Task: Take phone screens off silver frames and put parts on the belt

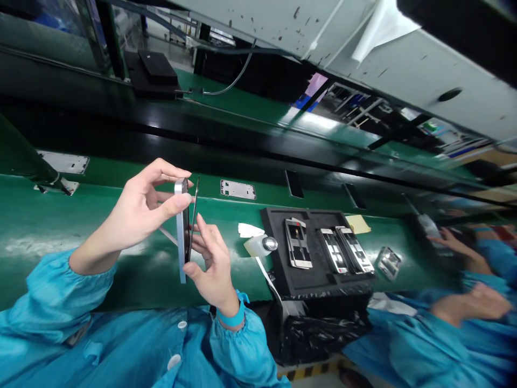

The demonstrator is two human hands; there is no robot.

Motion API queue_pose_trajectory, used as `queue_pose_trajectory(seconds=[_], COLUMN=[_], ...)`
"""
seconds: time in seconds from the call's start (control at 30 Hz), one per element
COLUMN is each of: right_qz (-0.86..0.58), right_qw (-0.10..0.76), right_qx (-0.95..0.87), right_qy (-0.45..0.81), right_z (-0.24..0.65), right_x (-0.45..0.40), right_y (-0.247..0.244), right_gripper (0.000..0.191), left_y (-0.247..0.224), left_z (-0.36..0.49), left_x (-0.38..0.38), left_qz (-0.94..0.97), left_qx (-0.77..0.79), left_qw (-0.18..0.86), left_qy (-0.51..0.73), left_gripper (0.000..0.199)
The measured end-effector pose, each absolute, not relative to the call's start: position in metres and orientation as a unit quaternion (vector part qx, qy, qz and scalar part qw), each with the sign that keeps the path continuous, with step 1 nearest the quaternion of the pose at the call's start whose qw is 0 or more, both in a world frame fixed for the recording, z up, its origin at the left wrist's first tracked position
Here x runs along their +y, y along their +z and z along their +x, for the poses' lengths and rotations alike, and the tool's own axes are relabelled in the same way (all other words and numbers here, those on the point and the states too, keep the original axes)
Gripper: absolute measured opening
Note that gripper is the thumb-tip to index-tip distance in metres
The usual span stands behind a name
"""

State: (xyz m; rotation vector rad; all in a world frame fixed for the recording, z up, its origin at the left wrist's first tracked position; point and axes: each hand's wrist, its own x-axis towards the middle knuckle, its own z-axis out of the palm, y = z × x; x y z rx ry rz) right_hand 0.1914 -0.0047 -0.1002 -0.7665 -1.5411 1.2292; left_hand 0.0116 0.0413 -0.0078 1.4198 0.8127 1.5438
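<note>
My left hand [147,202] is closed on a light-coloured phone housing [181,237], its thumb and fingers at the upper end. The housing stands on edge above the green bench. Close along its right side runs a thin dark panel [195,207], like a phone screen, seen nearly edge-on. My right hand [212,256] pinches the panel from the right, thumb near its lower end and fingers partly hidden behind it. Panel and housing are slightly apart at the top and close together lower down; whether they touch there I cannot tell.
A black foam tray [278,277] holds several phone screen parts [298,248]. Beside it stand a metal-capped bottle [258,246] and a yellow paper [358,223]. A metal plate [237,189] lies behind. A co-worker's hands [470,302] are at the right; a post [28,145] stands left.
</note>
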Motion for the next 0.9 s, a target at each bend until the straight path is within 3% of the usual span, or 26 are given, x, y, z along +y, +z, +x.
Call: queue_pose_trajectory(seconds=[0.17,0.3,0.5,0.6,0.73,0.9], right_qz=[-0.310,-0.300,-0.325,-0.343,-0.384,-0.390], right_qw=[0.493,0.496,0.497,0.481,0.536,0.448], right_qx=[-0.657,-0.672,-0.716,-0.721,-0.605,-0.559], right_qy=[0.478,0.460,0.367,0.362,0.448,0.578], right_z=[0.189,0.187,0.172,0.172,0.183,0.197], right_x=[0.002,0.013,0.020,0.016,0.021,0.025], right_y=[-0.109,-0.111,-0.126,-0.127,-0.105,-0.077], right_gripper=[0.089,0.080,0.061,0.069,0.084,0.085], left_y=[-0.018,-0.026,-0.050,-0.057,-0.056,-0.052], left_z=[0.008,0.008,0.027,0.030,0.031,0.040], left_x=[0.046,0.046,0.036,0.032,0.026,0.014], left_qz=[0.587,0.577,0.434,0.368,0.392,0.461], left_qx=[0.355,0.376,0.386,0.386,0.368,0.374], left_qw=[0.399,0.401,0.486,0.549,0.622,0.603], left_qy=[0.609,0.604,0.653,0.644,0.569,0.533], left_gripper=[0.030,0.040,0.052,0.067,0.072,0.059])
